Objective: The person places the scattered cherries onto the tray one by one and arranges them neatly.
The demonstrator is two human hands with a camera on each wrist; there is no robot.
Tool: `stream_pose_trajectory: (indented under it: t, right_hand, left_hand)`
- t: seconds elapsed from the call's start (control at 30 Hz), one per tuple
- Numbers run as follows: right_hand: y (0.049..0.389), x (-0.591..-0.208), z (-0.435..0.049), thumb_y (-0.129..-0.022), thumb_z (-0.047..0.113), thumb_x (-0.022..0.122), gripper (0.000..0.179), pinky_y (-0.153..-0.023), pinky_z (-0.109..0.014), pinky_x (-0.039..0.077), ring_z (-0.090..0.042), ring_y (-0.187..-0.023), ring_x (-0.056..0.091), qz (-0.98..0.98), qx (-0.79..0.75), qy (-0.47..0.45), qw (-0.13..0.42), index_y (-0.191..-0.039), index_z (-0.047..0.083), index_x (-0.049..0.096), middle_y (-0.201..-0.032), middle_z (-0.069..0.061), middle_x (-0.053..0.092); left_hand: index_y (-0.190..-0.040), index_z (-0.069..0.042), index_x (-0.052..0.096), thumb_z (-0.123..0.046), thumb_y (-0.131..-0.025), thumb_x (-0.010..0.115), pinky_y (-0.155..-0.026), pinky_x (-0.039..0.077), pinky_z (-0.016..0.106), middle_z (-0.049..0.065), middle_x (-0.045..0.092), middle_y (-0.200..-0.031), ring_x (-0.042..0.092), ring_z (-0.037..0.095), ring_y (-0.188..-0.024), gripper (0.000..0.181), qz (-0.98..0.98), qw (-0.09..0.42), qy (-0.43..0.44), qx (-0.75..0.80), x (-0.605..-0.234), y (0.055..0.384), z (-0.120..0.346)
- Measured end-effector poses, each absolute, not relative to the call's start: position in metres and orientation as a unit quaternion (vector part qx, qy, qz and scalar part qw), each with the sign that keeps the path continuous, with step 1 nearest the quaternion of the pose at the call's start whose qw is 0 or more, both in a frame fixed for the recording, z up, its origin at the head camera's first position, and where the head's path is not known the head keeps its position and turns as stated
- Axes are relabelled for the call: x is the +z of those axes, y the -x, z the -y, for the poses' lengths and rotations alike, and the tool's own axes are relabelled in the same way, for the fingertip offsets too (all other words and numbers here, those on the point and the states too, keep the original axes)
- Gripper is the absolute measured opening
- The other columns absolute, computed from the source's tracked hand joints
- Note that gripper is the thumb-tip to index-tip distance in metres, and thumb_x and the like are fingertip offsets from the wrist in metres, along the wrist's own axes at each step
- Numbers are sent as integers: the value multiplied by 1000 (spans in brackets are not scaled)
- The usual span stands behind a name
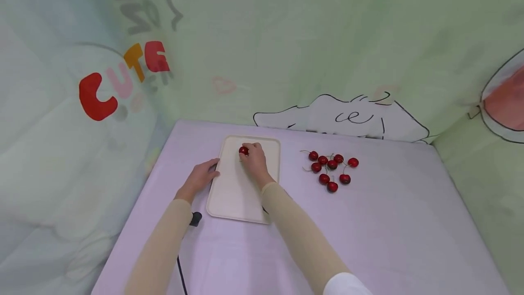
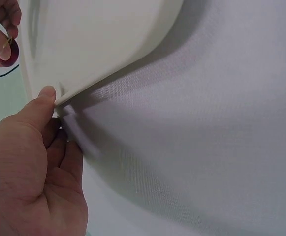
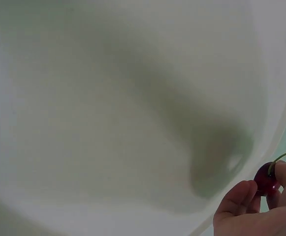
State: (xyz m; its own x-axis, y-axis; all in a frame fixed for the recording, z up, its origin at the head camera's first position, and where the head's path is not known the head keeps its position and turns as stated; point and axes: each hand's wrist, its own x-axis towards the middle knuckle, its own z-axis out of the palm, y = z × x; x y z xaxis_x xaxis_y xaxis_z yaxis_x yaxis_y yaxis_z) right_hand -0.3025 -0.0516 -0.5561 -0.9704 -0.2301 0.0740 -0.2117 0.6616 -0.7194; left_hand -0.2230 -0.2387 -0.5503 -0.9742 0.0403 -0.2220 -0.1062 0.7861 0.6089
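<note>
A cream rectangular tray [image 1: 235, 195] lies on the table. Between thumb and fingertips, my right hand [image 1: 256, 164] pinches a dark red cherry [image 1: 244, 150] above the tray's far part. The right wrist view shows this cherry [image 3: 266, 181] with its green stem sticking up and a blurred shadow on the tray below. At the tray's left side, my left hand [image 1: 199, 177] grips the rim. In the left wrist view its thumb lies on the rim [image 2: 66, 93] and its other fingers curl beneath, partly hidden.
Several red cherries with stems [image 1: 332, 165] lie in a loose cluster right of the tray, on the pale lilac tablecloth [image 1: 393, 231]. Printed green fabric [image 1: 311, 49] hangs behind the table. A black cable [image 1: 182, 274] runs by my left forearm.
</note>
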Motion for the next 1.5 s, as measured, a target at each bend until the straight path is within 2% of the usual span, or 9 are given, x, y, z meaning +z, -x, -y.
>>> stream_pose_trajectory:
  t: [0.17,0.47,0.7,0.9,1.5]
  right_hand:
    - [310,-558,58,-87,19,62,37,-95,-36,48,-27,-106,55,-916,-381,122,14,-123,9,59,-117,-15,51]
    - [322,-565,66,-88,15,61,35,-94,-37,49,-27,-104,55,-924,-356,141,8,-122,9,60,-114,-15,52]
    - [328,-563,72,-89,18,60,38,-99,-37,46,-27,-108,55,-929,-338,147,31,-126,9,57,-118,-15,51]
    - [333,-564,74,-88,18,61,38,-99,-37,45,-28,-108,54,-927,-345,145,21,-124,6,57,-117,-15,52]
    - [343,-567,71,-88,21,61,40,-99,-37,45,-27,-109,53,-922,-354,159,17,-126,8,55,-120,-14,51]
  left_hand:
    - [-141,-10,38,-21,-92,56,-114,28,41,10,38,-146,32,27,-136,53,-940,107,22,324,-553,225,239]
    - [-140,-10,39,-19,-92,57,-113,29,41,11,39,-144,34,27,-135,52,-940,100,23,326,-553,223,238]
    - [-140,-11,39,-20,-92,56,-113,30,40,9,39,-145,34,26,-135,52,-940,103,24,324,-550,224,236]
    - [-141,-15,38,-23,-92,56,-113,29,40,7,37,-146,32,24,-136,53,-937,113,35,328,-554,226,239]
    - [-141,-14,38,-23,-92,57,-113,29,40,8,38,-146,33,25,-136,54,-942,108,31,316,-558,228,241]
